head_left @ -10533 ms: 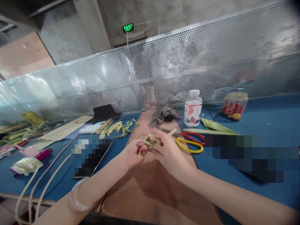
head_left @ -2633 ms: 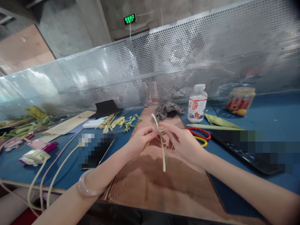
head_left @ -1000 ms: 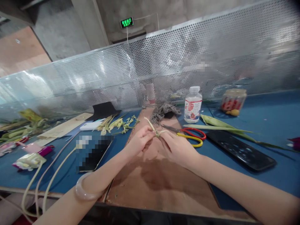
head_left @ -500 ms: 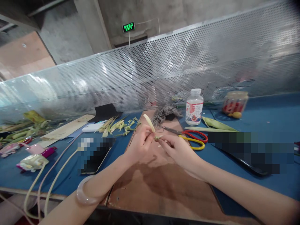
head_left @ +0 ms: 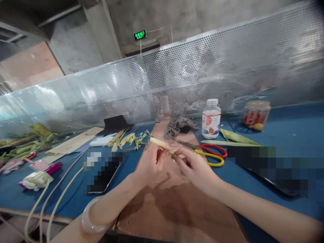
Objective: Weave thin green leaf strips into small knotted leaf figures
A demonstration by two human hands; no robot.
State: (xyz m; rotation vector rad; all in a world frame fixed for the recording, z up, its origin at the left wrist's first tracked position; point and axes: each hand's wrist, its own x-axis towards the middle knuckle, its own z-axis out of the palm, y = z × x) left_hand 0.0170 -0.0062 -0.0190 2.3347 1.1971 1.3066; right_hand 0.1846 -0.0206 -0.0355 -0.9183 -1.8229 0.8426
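Observation:
Over the brown board, my left hand is closed on a pale yellow-green strip of leaf, whose free end sticks out to the upper left. My right hand pinches the other, knotted-looking end of the same strip, its fingertips close to the left ones. What lies between the fingertips is too small to make out fully. Just beyond my right hand rest scissors with one red and one yellow handle. A bundle of grey yarn lies past both hands.
A clear bottle and a jar stand at the back right, near green husk leaves. On the left are a phone, cables, cut plant pieces and a pink-and-white trinket. A perforated metal screen bounds the back.
The strip's free end has swung down to the left, from nearly upright to a flatter slant. My left hand has turned slightly; both hands stay close together. The camera view has shifted a little.

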